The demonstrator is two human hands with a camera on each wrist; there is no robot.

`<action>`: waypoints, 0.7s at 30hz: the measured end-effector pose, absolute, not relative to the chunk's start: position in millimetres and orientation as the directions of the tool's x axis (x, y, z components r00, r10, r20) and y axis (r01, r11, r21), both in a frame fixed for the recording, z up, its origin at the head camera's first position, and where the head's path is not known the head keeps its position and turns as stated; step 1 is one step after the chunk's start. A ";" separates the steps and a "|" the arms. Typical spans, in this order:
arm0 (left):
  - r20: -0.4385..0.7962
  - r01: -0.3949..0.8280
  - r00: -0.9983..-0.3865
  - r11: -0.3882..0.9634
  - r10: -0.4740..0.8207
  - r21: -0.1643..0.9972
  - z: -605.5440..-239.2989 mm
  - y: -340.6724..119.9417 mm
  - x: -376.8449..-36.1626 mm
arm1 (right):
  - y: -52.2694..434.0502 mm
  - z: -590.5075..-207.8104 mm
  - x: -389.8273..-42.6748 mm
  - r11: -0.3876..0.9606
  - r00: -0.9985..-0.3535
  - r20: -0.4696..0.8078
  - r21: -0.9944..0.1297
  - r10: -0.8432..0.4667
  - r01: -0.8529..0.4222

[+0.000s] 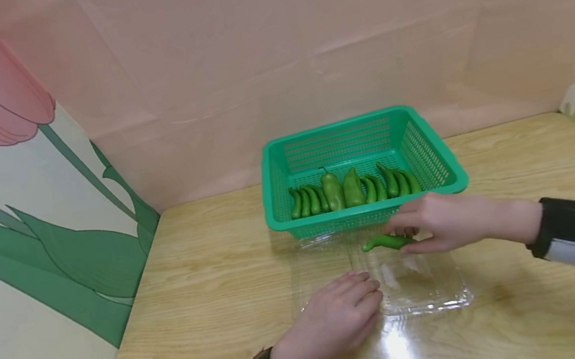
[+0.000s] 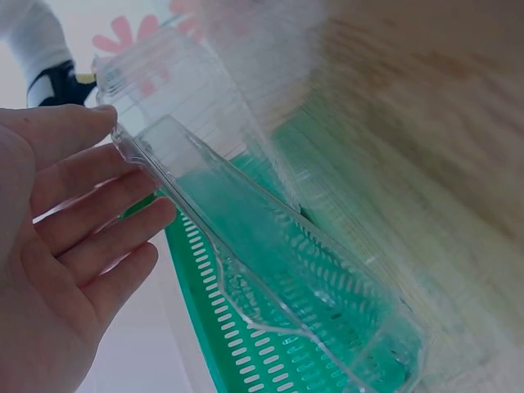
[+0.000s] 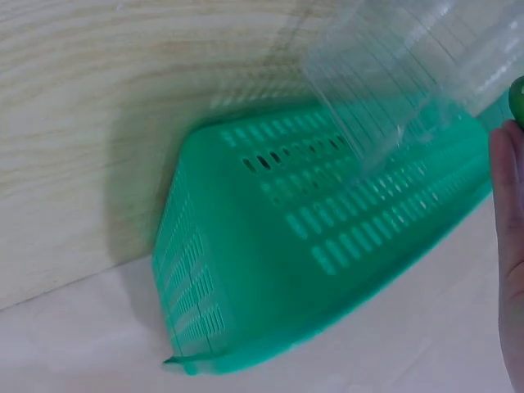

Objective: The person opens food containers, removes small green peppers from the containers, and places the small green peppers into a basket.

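My right hand (image 1: 436, 220) pinches a green chili pepper (image 1: 385, 242) between thumb and fingers, over the right half of a clear plastic clamshell box (image 1: 428, 289). The pepper lies roughly level, its free end pointing left. Only the edge of this hand (image 3: 509, 221) and a bit of the pepper (image 3: 517, 100) show in the right wrist view. My left hand (image 1: 341, 317) rests at the box's middle fold. In the left wrist view, the left hand's fingers (image 2: 106, 221) are extended and loosely spread, with fingertips at the box's rim (image 2: 176, 192).
Behind the box stands a green plastic basket (image 1: 362, 211), its near rim close to my right hand. Several green peppers (image 1: 332, 191), slim and thick, lie in a row inside it. The wooden table (image 1: 211, 270) meets a pink covered wall (image 1: 275, 79) behind the basket.
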State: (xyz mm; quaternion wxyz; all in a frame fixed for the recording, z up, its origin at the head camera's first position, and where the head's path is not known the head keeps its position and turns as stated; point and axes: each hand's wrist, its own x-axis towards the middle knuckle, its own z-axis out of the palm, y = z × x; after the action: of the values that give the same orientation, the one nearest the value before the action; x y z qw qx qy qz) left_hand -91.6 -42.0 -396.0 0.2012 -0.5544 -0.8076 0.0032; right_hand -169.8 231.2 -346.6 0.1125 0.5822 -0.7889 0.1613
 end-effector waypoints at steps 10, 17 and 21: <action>0.328 0.891 -0.299 0.385 0.896 -0.241 -394.2 -42.2 -90.9 | 231.4 -320.3 -178.1 0.345 -0.418 0.375 -0.246 -0.827 -0.906; 0.326 0.891 -0.298 0.384 0.897 -0.244 -393.6 -42.7 -89.8 | 234.1 -306.3 -195.6 0.461 -0.521 0.416 -0.244 -0.745 -0.853; 0.329 0.889 -0.296 0.385 0.897 -0.249 -393.6 -43.0 -89.5 | 237.6 -300.7 -209.8 0.496 -0.551 0.425 -0.243 -0.718 -0.833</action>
State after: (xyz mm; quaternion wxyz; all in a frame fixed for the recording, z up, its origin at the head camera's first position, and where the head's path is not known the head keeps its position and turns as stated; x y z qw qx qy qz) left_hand -89.5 -43.0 -393.6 0.2110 -0.5543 -0.8050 0.0095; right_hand -209.8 237.6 -300.7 0.1348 0.4540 -0.8544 0.2139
